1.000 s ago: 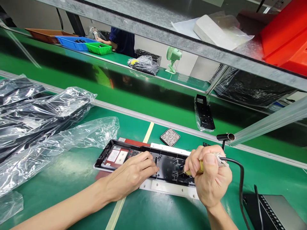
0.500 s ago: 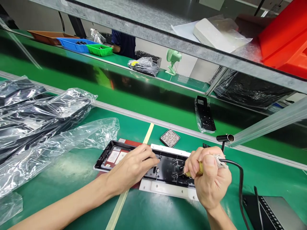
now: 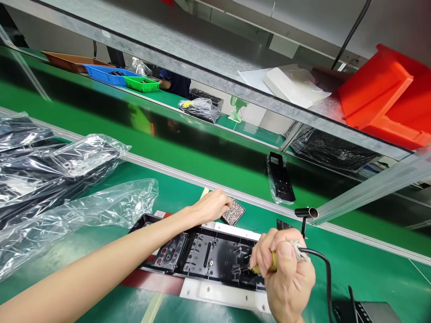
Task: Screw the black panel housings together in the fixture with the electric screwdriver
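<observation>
My left hand (image 3: 213,207) reaches across the black plastic housing (image 3: 220,258), its fingertips pinched together at the left edge of a small dark tray (image 3: 244,211) filled with tiny metal pieces (image 3: 236,210). Anything between those fingers is too small to make out. Wrapped in my right fist (image 3: 289,269) is a soldering iron (image 3: 273,264) with a yellowish handle and a black cord; its tip points down at the right part of the housing. White strips of a fixture (image 3: 215,290) flank the housing, which lies open side up.
Plastic-wrapped dark parts (image 3: 50,157) and a clear bag (image 3: 114,206) cover the left. A metal tube holder (image 3: 306,212) stands behind my right hand. Across the rail lies a bagged black part (image 3: 282,179). A shelf (image 3: 202,74) with a red bin (image 3: 380,94) hangs overhead.
My left hand has moved from the housing up to the tray of metal pieces. The right hand keeps its grip on the soldering iron over the housing. The camera view has shifted somewhat.
</observation>
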The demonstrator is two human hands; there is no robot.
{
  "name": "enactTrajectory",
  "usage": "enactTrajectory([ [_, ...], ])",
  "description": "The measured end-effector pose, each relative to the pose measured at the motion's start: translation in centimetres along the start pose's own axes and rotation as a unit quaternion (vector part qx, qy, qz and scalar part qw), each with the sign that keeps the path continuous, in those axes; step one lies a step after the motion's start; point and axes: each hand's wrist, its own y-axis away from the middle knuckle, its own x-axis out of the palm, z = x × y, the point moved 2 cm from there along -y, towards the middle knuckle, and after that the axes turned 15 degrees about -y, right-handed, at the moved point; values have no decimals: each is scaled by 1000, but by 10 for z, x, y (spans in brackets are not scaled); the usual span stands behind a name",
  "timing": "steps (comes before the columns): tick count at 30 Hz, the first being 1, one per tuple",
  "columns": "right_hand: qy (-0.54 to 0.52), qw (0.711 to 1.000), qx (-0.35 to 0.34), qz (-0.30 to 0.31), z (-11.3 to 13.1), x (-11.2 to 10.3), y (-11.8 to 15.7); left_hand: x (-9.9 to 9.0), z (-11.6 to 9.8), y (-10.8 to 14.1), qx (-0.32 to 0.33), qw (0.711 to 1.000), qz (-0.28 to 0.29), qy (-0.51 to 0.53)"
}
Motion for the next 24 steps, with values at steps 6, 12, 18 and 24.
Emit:
enactTrajectory([
  [6,4,1000,-5,-3,2,0,0,16,-6,-20,11,999,36,5],
  [12,4,1000,-4,-8,1,0,-1,27,-12,-28,27,998,49,7],
  [18,9,1000,-5,-5,2,1,-2,28,-16,-30,30,999,40,14],
  [24,2,1000,-3,-1,2,0,-1,-18,-18,-7,-43,997,4,60],
])
